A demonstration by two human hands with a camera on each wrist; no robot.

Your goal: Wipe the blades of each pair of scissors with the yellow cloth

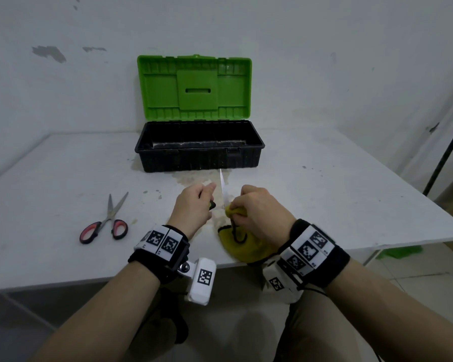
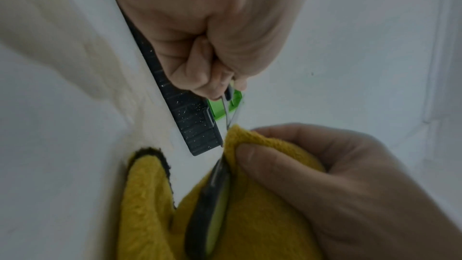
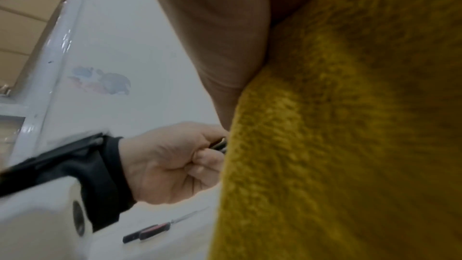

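Observation:
A pair of black-and-green-handled scissors [image 1: 222, 189] is held open above the table, one blade pointing away from me. My left hand [image 1: 194, 207] grips one of its handles in a fist [image 2: 212, 46]. My right hand [image 1: 259, 207] pinches the yellow cloth [image 1: 246, 246] around the base of the blade [image 2: 231, 118]. The other handle loop [image 2: 212, 205] lies against the cloth, which trails down onto the table edge. In the right wrist view the cloth [image 3: 350, 126] fills most of the picture. A second pair, the red-handled scissors [image 1: 107, 220], lies slightly open on the table to the left.
A black toolbox [image 1: 199, 150] with its green lid [image 1: 194, 87] raised stands at the back against the wall, just beyond the blade tip. The white table [image 1: 324, 192] has a stained patch in front of the box. A dark pole [image 1: 445, 152] leans at the right.

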